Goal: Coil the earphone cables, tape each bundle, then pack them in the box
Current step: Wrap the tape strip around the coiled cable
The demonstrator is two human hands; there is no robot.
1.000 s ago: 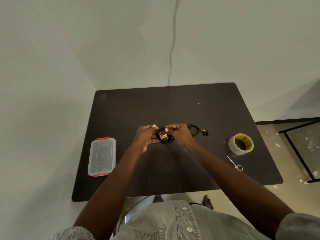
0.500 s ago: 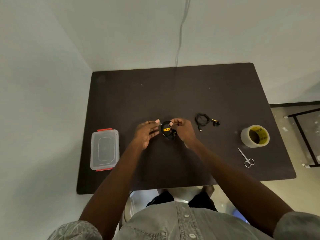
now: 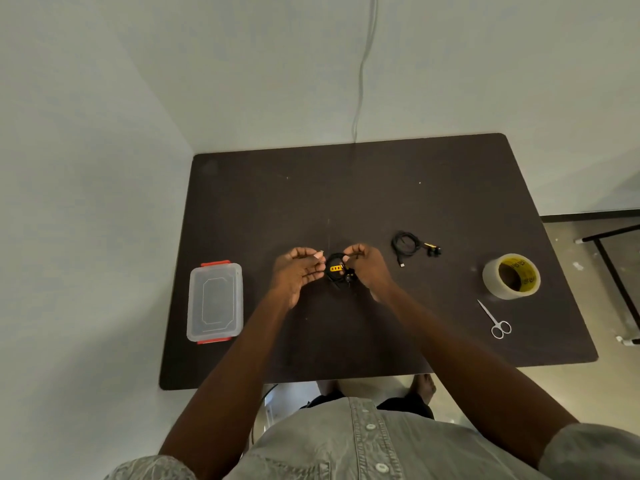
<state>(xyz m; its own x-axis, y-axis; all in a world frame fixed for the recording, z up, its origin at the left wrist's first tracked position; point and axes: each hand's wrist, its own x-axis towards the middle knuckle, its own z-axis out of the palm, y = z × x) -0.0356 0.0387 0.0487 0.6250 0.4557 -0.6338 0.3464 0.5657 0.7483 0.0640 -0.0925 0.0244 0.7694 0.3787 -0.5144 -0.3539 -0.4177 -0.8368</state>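
1. The right hand holds a coiled black earphone bundle with a yellow part, its fingers closed on the coil, above the middle of the dark desk.
2. The left hand is just beside the bundle; its fingers are half curled, and I cannot tell if they pinch something.
3. A second coiled earphone lies on the desk to the right.
4. The closed clear box with red clips stands at the left edge.
5. The tape roll and scissors lie at the right.

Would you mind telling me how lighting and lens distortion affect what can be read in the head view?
Head view: dim, even light, so the coiled earphone between the left hand and right hand merges into the dark table; wide-angle bowing curves the table edges; the tape roll stays sharp.
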